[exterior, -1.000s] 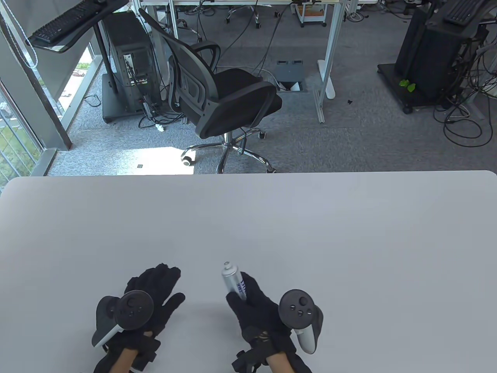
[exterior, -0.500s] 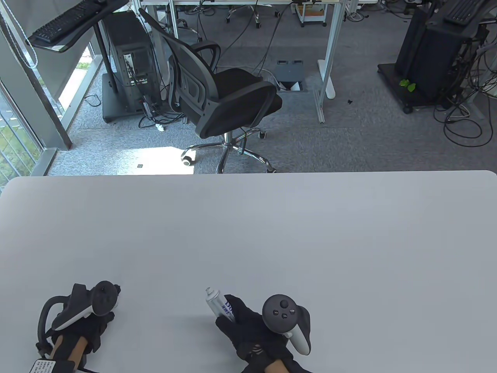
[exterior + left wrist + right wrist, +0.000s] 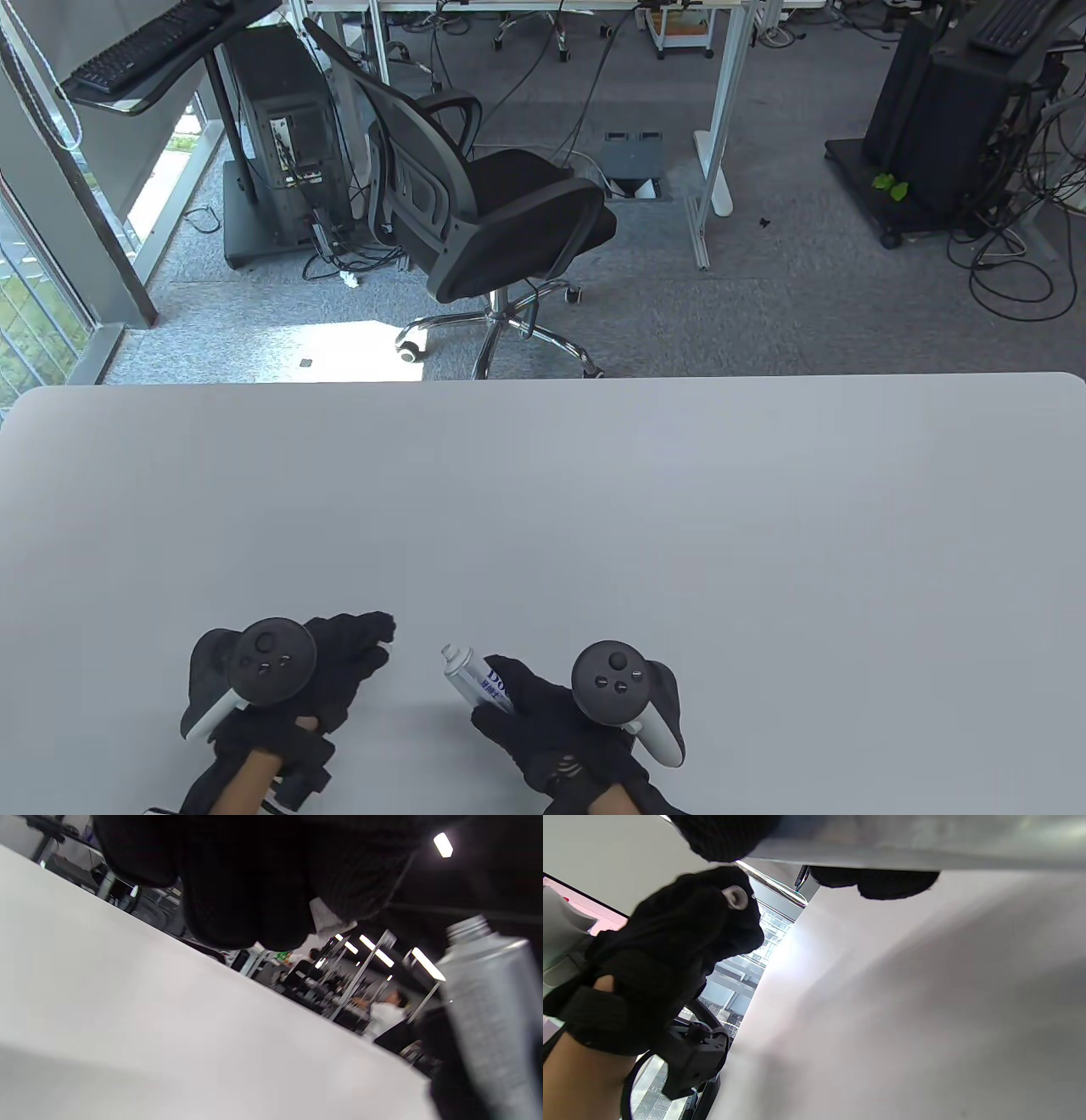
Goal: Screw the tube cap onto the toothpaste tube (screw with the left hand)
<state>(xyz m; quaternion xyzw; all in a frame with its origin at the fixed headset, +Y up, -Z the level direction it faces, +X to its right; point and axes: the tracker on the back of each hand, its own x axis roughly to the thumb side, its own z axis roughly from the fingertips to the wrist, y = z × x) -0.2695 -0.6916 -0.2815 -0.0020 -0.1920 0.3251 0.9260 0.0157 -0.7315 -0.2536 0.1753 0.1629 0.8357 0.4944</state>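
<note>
My right hand [image 3: 517,700] grips a silver toothpaste tube [image 3: 477,677] with blue lettering, a little above the white table [image 3: 594,509] near its front edge. The bare threaded nozzle [image 3: 452,654] points up and to the left. My left hand [image 3: 373,645] is just left of the nozzle, a short gap apart. In the right wrist view its fingers pinch a small white cap [image 3: 736,897]. In the left wrist view the tube [image 3: 492,1014] stands at the right with its threaded neck [image 3: 466,928] uncovered, and a white bit [image 3: 326,921] shows between my fingers.
The table's far edge [image 3: 543,378] runs across the middle of the table view. Beyond it a black office chair [image 3: 484,212] stands on grey carpet, with desks, computer stands and cables further back.
My left hand has come back from the far left to just left of the nozzle. Over the second, my right hand drew the tube toward the front edge and tilted it left.
</note>
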